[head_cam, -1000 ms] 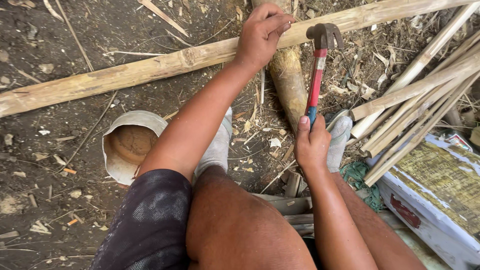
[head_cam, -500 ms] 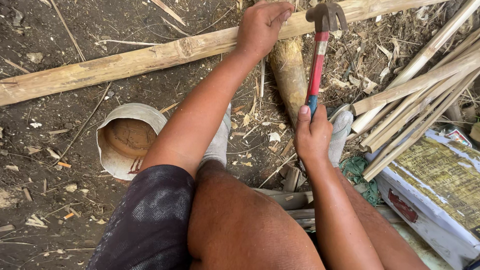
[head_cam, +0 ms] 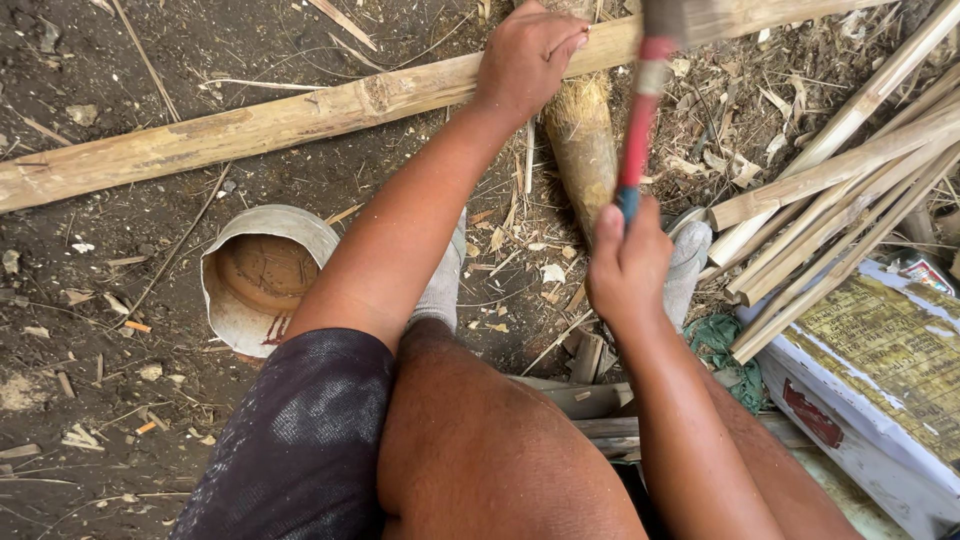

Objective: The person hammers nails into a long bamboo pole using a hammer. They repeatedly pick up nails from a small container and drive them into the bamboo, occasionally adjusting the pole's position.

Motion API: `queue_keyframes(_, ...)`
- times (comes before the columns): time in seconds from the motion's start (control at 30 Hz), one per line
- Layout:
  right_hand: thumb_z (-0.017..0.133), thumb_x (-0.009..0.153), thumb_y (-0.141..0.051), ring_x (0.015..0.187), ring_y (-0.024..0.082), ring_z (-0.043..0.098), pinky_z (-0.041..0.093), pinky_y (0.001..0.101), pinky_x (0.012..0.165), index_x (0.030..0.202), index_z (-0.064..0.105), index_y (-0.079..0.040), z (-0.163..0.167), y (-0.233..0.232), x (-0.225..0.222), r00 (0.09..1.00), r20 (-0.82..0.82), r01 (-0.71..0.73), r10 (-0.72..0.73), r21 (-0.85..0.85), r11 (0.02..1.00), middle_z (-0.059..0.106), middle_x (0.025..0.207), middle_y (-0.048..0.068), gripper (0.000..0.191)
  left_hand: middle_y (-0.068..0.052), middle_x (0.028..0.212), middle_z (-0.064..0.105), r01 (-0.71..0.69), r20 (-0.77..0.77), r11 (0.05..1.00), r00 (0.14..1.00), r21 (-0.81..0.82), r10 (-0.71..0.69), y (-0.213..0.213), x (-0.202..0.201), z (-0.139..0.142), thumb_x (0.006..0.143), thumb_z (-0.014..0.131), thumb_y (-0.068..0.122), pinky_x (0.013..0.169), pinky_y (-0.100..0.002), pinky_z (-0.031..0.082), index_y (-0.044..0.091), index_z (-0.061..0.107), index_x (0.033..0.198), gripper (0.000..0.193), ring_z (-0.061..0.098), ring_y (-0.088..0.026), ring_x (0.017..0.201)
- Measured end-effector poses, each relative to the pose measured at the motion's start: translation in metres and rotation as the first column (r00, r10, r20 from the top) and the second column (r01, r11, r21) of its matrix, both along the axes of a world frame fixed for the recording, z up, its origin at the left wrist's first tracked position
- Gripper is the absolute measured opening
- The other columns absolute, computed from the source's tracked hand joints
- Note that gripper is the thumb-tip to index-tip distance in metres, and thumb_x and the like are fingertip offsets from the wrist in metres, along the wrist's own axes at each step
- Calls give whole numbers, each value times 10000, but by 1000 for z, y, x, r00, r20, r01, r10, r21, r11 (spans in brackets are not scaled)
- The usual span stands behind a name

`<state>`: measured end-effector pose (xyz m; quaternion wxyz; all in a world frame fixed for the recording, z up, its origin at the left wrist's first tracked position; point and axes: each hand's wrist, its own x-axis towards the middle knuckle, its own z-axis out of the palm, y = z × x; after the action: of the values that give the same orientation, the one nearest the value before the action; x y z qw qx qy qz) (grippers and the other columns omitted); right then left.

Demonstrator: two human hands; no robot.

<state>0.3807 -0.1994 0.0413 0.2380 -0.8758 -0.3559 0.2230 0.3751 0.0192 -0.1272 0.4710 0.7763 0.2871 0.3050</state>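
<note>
**Bamboo pinned, hammer raised**

Your left hand [head_cam: 525, 60] presses down on the long bamboo pole [head_cam: 300, 115], which lies across the dirt ground [head_cam: 100, 400] from the left edge to the top right. The fingers are curled over the pole's far side, palm on top, apparently pinning it so it cannot roll or jump. The pole sits directly under those fingers, touching them.

Your right hand [head_cam: 625, 265] is wrapped tight around the blue grip end of a red-handled hammer [head_cam: 640, 110]. The fingers are closed fully on the handle, thumb along its near side. The hammer's head is blurred at the top edge of the view, just right of your left hand and over the pole.

Between your hands a thick, fibrous wooden stake [head_cam: 585, 150] stands under the pole, seemingly as a support. A dented metal bowl [head_cam: 260, 280] lies on the ground near your left knee. A bundle of split bamboo strips [head_cam: 850, 180] leans to your right, over a white box [head_cam: 880, 400].
</note>
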Motion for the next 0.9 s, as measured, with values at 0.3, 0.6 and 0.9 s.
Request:
queue_keyframes(0.3,464,1117,-470,495,214,590,463,371,469,1081,495,-7,12,-4,-7,980,-196,116,-44,374,920,549,648,126,466,-77,926,783,-44,16,996,999,77,43,-1,3,-5,922,770,224,798,-393,588,136,815,996,123,714,-206,863)
queue_keyframes(0.6,464,1067,-357,526,254,612,486,408,498,1026,541,-9,-2,-4,-4,967,-218,178,-132,203,963,587,639,107,359,-105,881,766,-46,-4,998,999,-32,46,0,-2,8,879,789,177,760,-403,556,125,836,978,121,694,-241,799)
queue_keyframes(0.9,476,1119,-392,638,231,616,476,447,600,975,564,-44,-33,-7,12,984,-41,164,-175,-192,968,587,677,59,386,-78,1046,781,29,62,995,997,95,-35,10,-2,6,955,785,229,876,-380,578,96,786,1045,161,719,-235,947)
